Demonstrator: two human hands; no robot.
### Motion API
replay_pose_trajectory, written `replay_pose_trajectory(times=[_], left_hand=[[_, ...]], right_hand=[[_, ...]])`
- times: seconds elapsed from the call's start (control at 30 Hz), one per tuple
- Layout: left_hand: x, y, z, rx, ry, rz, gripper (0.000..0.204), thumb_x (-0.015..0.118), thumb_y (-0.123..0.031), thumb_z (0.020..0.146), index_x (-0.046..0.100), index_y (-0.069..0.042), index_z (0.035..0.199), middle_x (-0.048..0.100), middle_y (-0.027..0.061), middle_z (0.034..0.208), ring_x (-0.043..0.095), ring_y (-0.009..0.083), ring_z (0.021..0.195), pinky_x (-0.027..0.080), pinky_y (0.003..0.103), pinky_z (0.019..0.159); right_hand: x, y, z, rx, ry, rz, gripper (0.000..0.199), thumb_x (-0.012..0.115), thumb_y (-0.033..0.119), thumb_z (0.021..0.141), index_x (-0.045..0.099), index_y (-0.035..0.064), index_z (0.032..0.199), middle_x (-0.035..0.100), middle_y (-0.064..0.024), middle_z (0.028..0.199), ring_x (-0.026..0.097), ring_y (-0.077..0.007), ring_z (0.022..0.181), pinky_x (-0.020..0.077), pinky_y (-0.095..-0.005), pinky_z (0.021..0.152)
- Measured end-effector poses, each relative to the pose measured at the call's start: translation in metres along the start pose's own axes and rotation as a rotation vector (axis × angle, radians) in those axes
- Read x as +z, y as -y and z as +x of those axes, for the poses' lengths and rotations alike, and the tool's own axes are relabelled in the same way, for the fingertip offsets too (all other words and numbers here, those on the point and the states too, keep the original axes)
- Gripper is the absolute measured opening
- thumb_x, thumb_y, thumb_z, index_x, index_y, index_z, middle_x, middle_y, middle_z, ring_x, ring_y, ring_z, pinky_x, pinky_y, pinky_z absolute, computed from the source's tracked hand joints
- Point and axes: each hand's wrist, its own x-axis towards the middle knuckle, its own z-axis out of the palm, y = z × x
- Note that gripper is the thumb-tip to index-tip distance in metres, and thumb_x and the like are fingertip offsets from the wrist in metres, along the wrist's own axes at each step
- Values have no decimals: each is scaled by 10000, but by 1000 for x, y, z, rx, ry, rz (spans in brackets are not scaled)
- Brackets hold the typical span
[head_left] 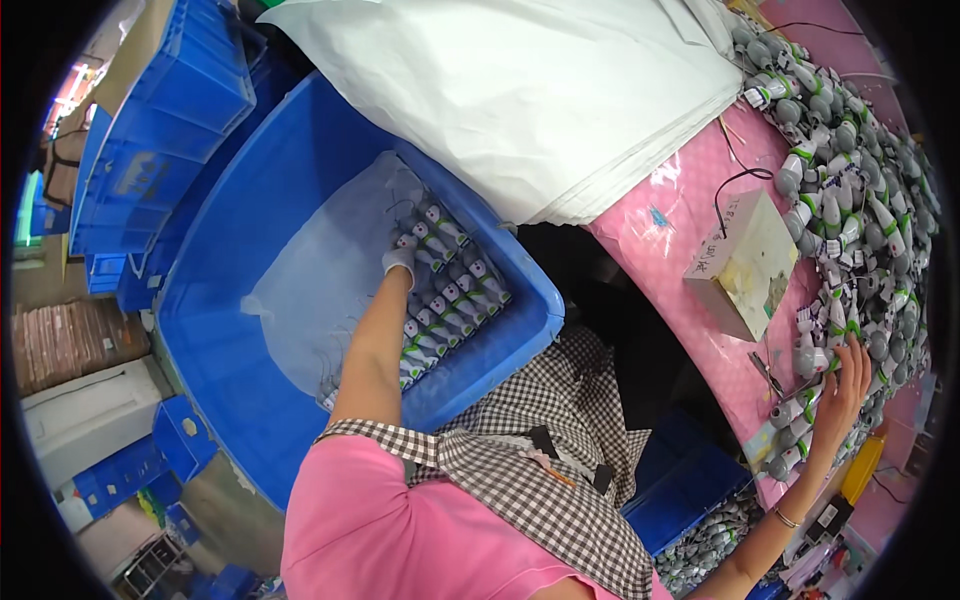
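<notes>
Inside a large blue tub (215, 330), my left hand (398, 262), with white coverings on its fingers, is closed on a small grey-and-white plastic toy part. Beside it, matching toy parts (445, 310) with green bands and dark marks lie in neat rows on a translucent white sheet (310, 260). Thin wires show near some of them. To the right, my bare right hand (848, 385) reaches over a long heap of similar toy parts (840, 200) on the table. Its fingers are stretched out and touch the heap's near edge; no held part shows.
A pink-covered table (690, 270) carries a small white box (745, 265), a black cable and a thin dark tool (767, 372). White sheets (510, 90) overhang the tub's far edge. Blue crates (165, 130) stand at left. Another blue bin (690, 480) sits below the table.
</notes>
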Motion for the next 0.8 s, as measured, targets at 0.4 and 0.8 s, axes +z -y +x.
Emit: replay_pose_trajectory(times=[0.4,0.8], left_hand=[[-14,-57,-29,458,105,780,509,657,-309,812,519,-63,1236,566,78,1214,540,245,1075,419,336,941],[-8,-217,-472,1041,1241,-202,512,565,-370,891,484,53,1169,579,93,1031,563,153,826,455,267,731]], right_hand=[[-5,38,-10,418,-553,356,301,593,18,846,553,-44,1138,600,-158,1057,539,-227,937,417,-326,829],[-28,178,12,459,194,2715,439,468,359,941,496,-41,1119,606,-146,908,586,-179,648,508,-271,543]])
